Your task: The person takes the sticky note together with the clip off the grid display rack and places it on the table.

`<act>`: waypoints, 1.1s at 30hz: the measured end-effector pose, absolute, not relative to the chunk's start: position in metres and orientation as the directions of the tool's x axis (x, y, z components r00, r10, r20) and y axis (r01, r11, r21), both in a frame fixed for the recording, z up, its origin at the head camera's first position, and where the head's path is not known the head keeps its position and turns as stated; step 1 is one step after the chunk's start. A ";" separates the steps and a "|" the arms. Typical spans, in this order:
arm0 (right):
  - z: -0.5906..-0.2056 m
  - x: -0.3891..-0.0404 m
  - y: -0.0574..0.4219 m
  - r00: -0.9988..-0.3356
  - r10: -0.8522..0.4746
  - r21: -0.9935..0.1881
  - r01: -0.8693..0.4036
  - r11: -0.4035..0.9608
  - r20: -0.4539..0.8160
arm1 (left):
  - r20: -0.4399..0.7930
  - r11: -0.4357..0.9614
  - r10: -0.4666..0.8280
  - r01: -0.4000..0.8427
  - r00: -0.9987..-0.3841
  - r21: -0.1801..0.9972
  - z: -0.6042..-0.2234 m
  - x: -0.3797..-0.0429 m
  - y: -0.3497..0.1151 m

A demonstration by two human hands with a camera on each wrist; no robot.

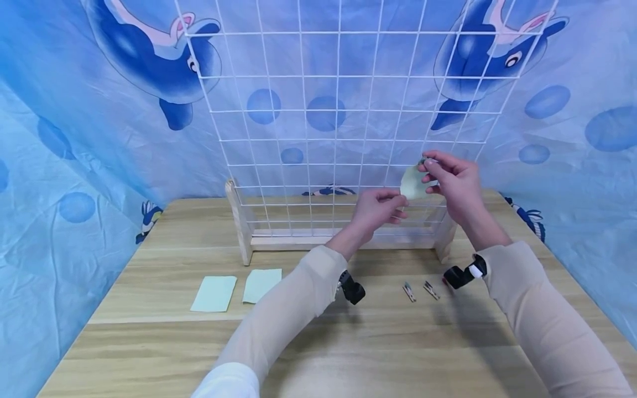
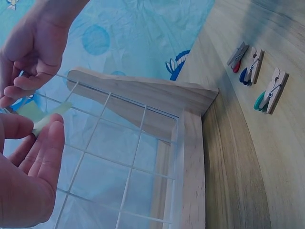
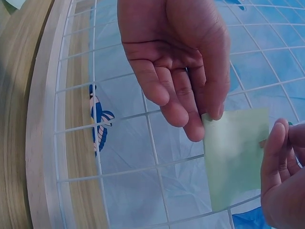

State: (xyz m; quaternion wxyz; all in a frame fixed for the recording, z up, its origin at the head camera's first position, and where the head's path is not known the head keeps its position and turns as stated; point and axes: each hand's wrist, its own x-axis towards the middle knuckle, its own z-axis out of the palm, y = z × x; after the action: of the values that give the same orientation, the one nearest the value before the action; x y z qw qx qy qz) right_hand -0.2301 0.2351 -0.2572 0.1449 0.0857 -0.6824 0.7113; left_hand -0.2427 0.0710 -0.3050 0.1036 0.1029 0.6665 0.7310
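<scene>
My left hand (image 1: pixel 378 213) pinches a pale green square of paper (image 3: pixel 236 160) by a corner, between thumb and fingertips. The sheet stands in front of the lower right part of a white wire grid (image 1: pixel 334 141) and looks bent in the head view. At the sheet's opposite edge my right hand (image 1: pixel 455 179) pinches a wooden clothespin (image 3: pixel 262 143), mostly hidden by the fingers; only a wooden tip and a bit of green show.
The grid stands upright in a wooden base (image 1: pixel 343 241). Two more green paper squares, one left (image 1: pixel 214 293) and one beside it (image 1: pixel 262 284), lie on the wooden table (image 1: pixel 149 354). Three clothespins (image 2: pixel 271 90) with coloured parts lie at the right, below my forearms.
</scene>
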 end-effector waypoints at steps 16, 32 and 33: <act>-0.254 -0.224 0.232 -0.910 0.092 -0.894 -0.414 -0.171 0.404 | 0.004 -0.026 0.285 -0.004 -0.958 1.000 -0.312 -0.238 0.065; -0.250 -0.202 0.234 -0.878 0.031 -0.848 -0.470 -0.243 0.478 | 0.010 0.031 0.360 0.023 -0.933 0.999 -0.319 -0.220 0.032; -0.251 -0.201 0.235 -0.880 0.026 -0.849 -0.465 -0.252 0.475 | 0.008 0.033 0.364 0.022 -0.931 0.999 -0.320 -0.218 0.029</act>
State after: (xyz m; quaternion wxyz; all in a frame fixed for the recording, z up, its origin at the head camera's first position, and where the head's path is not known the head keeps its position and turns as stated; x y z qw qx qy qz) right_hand -0.2006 0.2351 -0.2507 0.1596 0.1861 -0.5905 0.7688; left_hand -0.2183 0.0294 -0.3203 0.1256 0.1364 0.7077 0.6818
